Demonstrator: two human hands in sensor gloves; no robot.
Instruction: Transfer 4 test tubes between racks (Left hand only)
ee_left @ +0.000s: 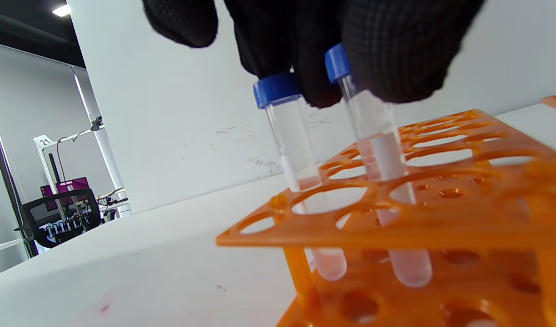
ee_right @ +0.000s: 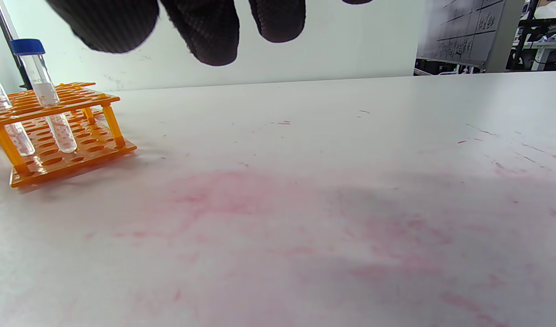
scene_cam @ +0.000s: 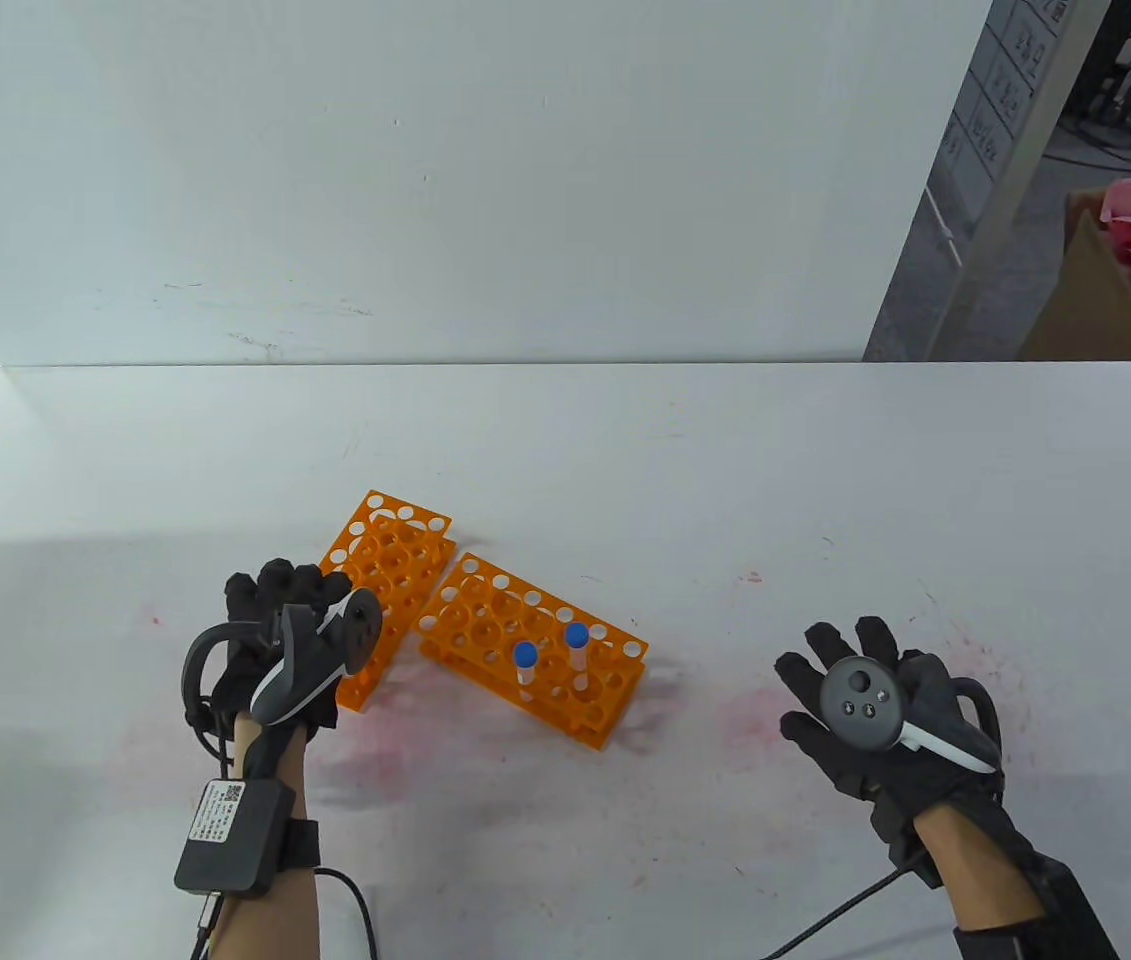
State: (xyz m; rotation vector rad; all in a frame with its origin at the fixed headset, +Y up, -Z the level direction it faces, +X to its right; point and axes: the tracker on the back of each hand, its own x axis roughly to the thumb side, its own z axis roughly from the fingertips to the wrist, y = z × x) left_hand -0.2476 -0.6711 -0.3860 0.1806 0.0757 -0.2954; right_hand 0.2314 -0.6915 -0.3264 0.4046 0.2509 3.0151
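The left hand (scene_cam: 280,640) held one tube (ee_left: 373,141) by its blue top, low in the left orange rack (scene_cam: 380,590). Another tube (ee_left: 294,141) stood beside it. The right hand (scene_cam: 875,720) lay open, fingers spread.

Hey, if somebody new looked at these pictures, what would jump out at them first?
Two bright orange racks, the left rack and the right rack, sit side by side on the white table. Two blue-capped tubes stand in the right rack. The left hand, black-gloved, is at two more tubes over the left rack.
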